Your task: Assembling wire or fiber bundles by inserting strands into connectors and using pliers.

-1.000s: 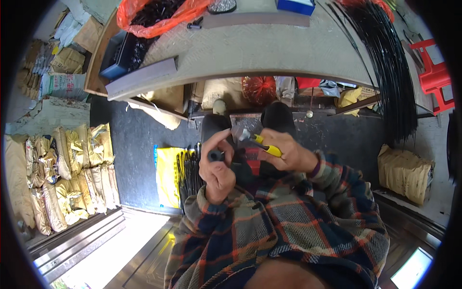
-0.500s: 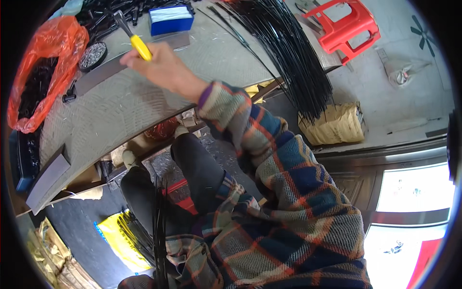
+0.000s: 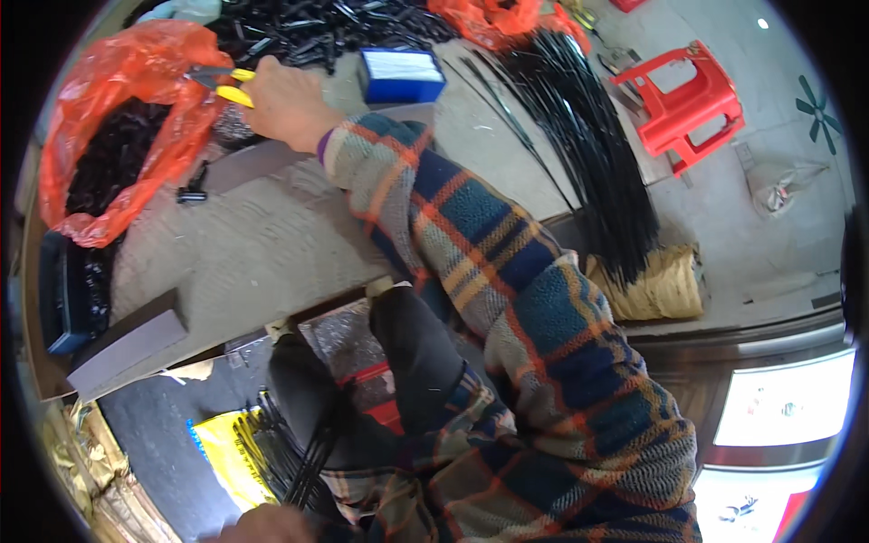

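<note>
My right hand [image 3: 291, 104] reaches over the table at the far left, closed round the yellow handles of a pair of pliers [image 3: 233, 95]. The dark jaws point left, over the edge of an orange plastic bag [image 3: 68, 172] filled with small black parts [image 3: 118, 158]. Only the top of my left hand [image 3: 264, 525] shows at the lower edge, curled round a bundle of thin black strips [image 3: 312, 466] that leans up over my lap. Its fingertips are hidden. Beside it, more black strips [image 3: 272, 443] lie on a yellow packet [image 3: 226, 457].
A blue box [image 3: 407, 93] of white sticks stands on the table, by a heap of black parts [image 3: 335, 27]. A long bundle of black strips [image 3: 593, 154] hangs over the table's right edge. A red stool [image 3: 647, 109] stands behind it. A grey block [image 3: 131, 348] lies near left.
My right hand has moved left with the pliers, toward the orange bag. My left hand has come further into view, and the strips tilt more. The whole view has shifted.
</note>
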`<state>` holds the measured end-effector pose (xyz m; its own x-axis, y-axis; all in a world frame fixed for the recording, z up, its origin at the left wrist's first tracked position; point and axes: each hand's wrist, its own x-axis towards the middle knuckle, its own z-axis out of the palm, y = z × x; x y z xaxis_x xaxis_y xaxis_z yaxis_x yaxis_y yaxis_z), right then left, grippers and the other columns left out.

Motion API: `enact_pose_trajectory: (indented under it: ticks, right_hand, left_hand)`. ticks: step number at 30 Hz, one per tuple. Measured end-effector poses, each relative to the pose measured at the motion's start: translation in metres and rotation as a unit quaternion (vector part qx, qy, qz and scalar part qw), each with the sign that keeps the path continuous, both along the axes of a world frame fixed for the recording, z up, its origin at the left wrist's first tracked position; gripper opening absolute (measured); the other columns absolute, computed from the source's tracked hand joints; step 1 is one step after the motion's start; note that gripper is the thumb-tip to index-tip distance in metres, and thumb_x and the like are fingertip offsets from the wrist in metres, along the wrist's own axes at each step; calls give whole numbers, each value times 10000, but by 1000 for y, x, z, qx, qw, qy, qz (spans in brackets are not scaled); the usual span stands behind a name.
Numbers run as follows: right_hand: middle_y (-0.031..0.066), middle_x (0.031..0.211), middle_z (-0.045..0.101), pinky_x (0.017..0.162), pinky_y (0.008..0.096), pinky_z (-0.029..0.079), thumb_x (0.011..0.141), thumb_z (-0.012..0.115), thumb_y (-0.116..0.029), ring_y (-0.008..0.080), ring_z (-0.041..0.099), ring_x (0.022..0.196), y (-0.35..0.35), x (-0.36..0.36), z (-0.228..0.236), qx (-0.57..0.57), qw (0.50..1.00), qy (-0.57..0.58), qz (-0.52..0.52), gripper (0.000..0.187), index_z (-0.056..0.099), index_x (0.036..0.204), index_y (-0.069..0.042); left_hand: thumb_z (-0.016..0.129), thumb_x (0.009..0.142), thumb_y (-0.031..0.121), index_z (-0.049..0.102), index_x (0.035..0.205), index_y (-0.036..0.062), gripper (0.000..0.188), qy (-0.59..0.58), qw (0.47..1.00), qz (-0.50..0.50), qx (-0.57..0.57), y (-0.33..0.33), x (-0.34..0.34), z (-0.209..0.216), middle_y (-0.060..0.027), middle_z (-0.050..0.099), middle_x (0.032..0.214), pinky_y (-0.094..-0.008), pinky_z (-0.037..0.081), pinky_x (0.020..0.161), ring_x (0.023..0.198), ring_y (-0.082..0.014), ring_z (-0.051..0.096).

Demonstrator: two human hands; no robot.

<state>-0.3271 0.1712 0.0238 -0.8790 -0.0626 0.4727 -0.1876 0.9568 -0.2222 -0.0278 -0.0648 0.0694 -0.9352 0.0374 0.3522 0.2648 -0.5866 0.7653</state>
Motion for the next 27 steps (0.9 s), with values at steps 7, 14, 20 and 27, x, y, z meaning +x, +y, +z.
enact_pose_trajectory:
  ticks: [7,14,20,27]
  right_hand:
    - [113,971,536,712,428,461,740,632,-297,314,579,864,8,-5,0,-16,999,-37,-20,228,655,887,-125]
    - [101,934,538,683,410,455,753,638,-319,310,581,812,9,1,2,-13,1000,-1,23,247,644,872,-102]
    - [79,877,567,665,304,450,789,633,-186,224,569,748,25,76,30,-185,965,41,180,178,632,885,-37]
    - [114,957,546,719,265,432,673,690,15,158,524,812,-14,272,43,-527,770,-149,327,139,662,809,12]
  left_hand:
    - [501,527,-7,577,781,-72,273,-37,985,61,-155,38,-2,-54,-130,546,599,-244,402,484,498,-200,533]
    - [450,839,547,510,813,-60,610,-57,987,-44,-144,38,11,-73,-113,486,581,-249,382,448,483,-172,466]
    - [450,824,576,500,885,-43,624,-112,986,10,-122,45,17,-68,-70,428,580,-248,329,473,494,-132,400]
    - [283,843,635,522,926,-46,727,-94,980,9,-172,58,21,-45,-57,484,673,-221,325,498,551,-95,417]
